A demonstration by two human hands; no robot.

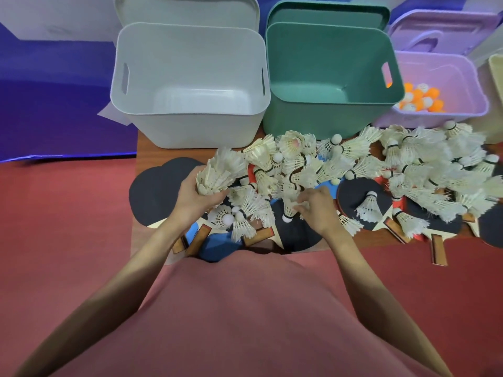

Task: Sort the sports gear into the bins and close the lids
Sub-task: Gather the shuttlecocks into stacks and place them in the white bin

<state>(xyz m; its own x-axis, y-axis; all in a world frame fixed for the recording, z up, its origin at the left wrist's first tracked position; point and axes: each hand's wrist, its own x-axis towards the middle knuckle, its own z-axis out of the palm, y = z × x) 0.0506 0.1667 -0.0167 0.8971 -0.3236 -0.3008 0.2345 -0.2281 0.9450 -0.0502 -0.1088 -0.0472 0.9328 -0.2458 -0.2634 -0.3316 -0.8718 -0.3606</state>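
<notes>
Both hands grip shuttlecocks — left hand (pixel 196 195) a bunch (pixel 217 172), right hand (pixel 317 206) one (pixel 290 209) — three bins open

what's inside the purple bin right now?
Orange and white ping-pong balls lie in the purple bin, piled at its near-left corner. The green bin hides that corner's left edge, so any balls there can't be seen.

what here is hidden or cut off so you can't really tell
- Paddles, head view: most lie under the shuttlecock pile, so their count is unclear.
- Purple bin: the green bin covers its left part, so the number of balls is unknown.
- Cream container: cut off by the right edge.
- Left hand: the number of shuttlecocks in its bunch is hidden by overlapping feathers.
- Right hand: grip unclear; fingers hidden among feathers.
</notes>
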